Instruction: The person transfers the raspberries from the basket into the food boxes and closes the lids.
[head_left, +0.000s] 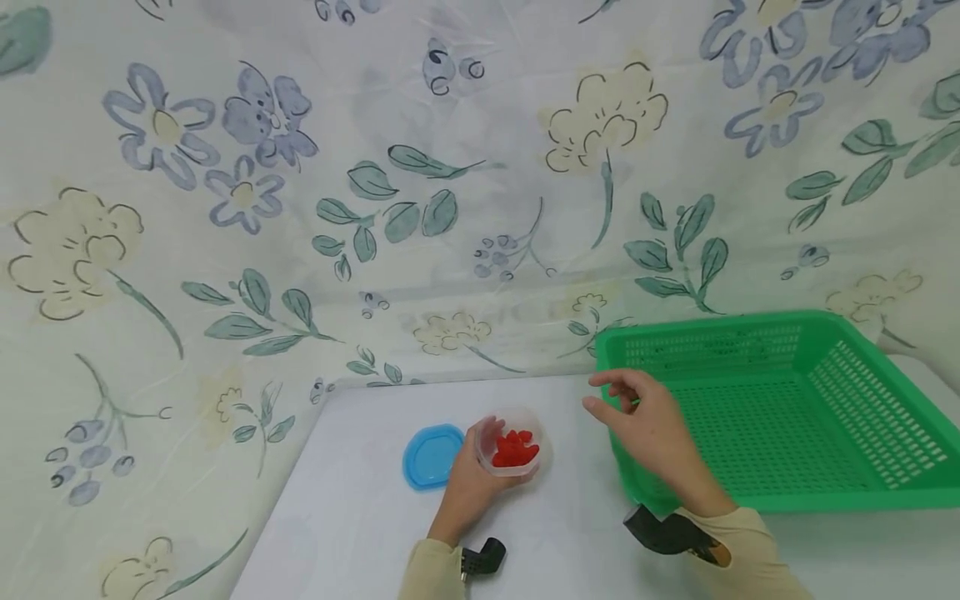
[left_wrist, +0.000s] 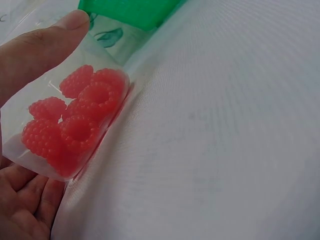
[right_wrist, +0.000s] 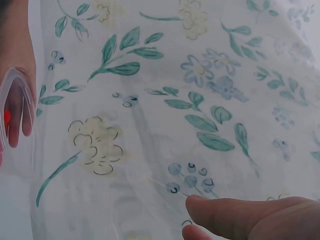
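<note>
A clear plastic container (head_left: 483, 454) stands on the white table, and my left hand (head_left: 472, 487) grips it around the side. Inside it lie several red raspberries (left_wrist: 80, 130), plain to see through the wall in the left wrist view. The thumb (left_wrist: 47, 47) crosses the container's near side while the other fingers curl behind and below. My right hand (head_left: 645, 421) hovers in the air by the green basket's left edge, fingers loosely bent, nothing held. Beside the container, to its left, a blue lid (head_left: 429, 457) lies flat on the table, apart from the hand or just behind it.
A large green plastic basket (head_left: 780, 500) with a perforated bottom takes up the table's right side. Behind the table (head_left: 360, 517) hangs a flower-printed cloth (head_left: 510, 183), which also runs down the left side. Dark wrist cameras (head_left: 483, 557) are strapped to both forearms.
</note>
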